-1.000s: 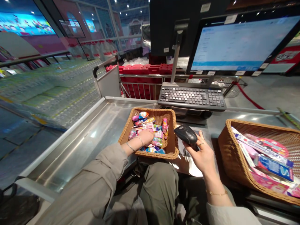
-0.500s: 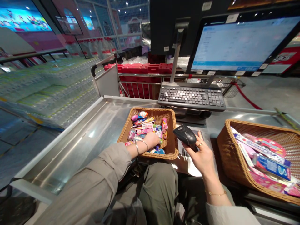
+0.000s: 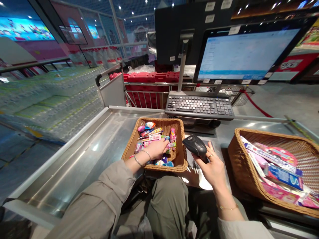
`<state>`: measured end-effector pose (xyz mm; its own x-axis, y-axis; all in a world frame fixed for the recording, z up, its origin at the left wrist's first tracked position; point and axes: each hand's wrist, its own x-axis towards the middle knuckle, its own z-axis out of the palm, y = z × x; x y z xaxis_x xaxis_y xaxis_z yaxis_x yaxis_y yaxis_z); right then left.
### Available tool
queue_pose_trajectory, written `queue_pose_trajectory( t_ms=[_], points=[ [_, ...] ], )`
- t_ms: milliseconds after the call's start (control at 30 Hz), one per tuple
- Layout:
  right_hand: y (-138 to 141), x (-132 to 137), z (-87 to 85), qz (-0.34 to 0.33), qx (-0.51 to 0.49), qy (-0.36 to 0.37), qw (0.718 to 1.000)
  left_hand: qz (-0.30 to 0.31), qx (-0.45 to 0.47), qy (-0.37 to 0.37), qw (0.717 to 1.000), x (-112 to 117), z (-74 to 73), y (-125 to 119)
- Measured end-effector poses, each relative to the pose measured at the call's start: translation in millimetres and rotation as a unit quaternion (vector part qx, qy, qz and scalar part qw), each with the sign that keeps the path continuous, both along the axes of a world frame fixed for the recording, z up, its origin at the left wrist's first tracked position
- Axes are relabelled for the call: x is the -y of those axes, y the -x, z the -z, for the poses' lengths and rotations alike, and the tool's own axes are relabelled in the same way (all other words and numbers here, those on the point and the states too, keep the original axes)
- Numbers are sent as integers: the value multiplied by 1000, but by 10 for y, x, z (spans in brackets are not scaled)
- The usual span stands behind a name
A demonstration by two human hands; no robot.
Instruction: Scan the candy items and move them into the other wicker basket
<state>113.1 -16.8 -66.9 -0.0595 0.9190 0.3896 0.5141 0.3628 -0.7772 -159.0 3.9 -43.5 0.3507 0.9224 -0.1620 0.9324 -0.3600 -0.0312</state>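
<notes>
My left hand (image 3: pixel 159 149) is inside the near wicker basket (image 3: pixel 128 141), over a heap of small, brightly coloured packets. Its fingers are bent and pressed together at the heap, and whatever they pinch is hidden. A small pink-and-green packet (image 3: pixel 171 145) lies right at the fingertips. Against the basket's left and upper side are a blue-and-orange wrapped piece (image 3: pixel 150 125) and a pink packet (image 3: pixel 172 134). To the right of this basket, my right hand (image 3: pixel 214 166) is wrapped round the handle of a black barcode scanner (image 3: pixel 195 144), its head pointing up and left.
A second wicker basket (image 3: pixel 239 166) with toothpaste-like boxes (image 3: pixel 284 176) stands on the right. Behind the near basket are a keyboard (image 3: pixel 199 105) and a monitor (image 3: pixel 249 56). The steel counter (image 3: pixel 94 146) has a raised edge on the left. Bottled-water packs (image 3: pixel 50 103) are stacked beyond.
My left hand has shifted slightly within the basket, its fingers reaching more to the right. My right hand still holds the scanner. The whole view has tilted a little.
</notes>
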Motion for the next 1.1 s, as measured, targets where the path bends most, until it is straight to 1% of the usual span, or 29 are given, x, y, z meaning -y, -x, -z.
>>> queue_pose_trajectory(
  t_ms=[100, 200, 333, 433, 567, 767, 933, 1100],
  points=[
    [-5, 0, 1, 6, -16, -10, 1000, -4, 26, -21, 999, -13, -113, 3],
    [-12, 1, -8, 21, -34, -19, 999, -22, 84, -59, 995, 12, -243, -50],
    [-28, 11, -47, 41, -46, -33, 998, -40, 127, -104, 986, 60, -414, -210],
    [-41, 22, -90, 58, -57, -41, 996, -53, 142, -149, 977, 58, -492, -358],
    [-75, 31, -127, 82, -75, -47, 993, -66, 181, -198, 961, 9, -517, -545],
    [-171, 29, -111, 110, -90, -64, 988, -93, 157, -232, 955, -78, -481, -809],
    [-238, 19, -80, 134, -87, -93, 983, -109, 167, -269, 942, -151, -447, -1014],
    [-276, -1, -56, 163, -94, -112, 976, -118, 166, -274, 940, -233, -463, -1187]
  ],
)
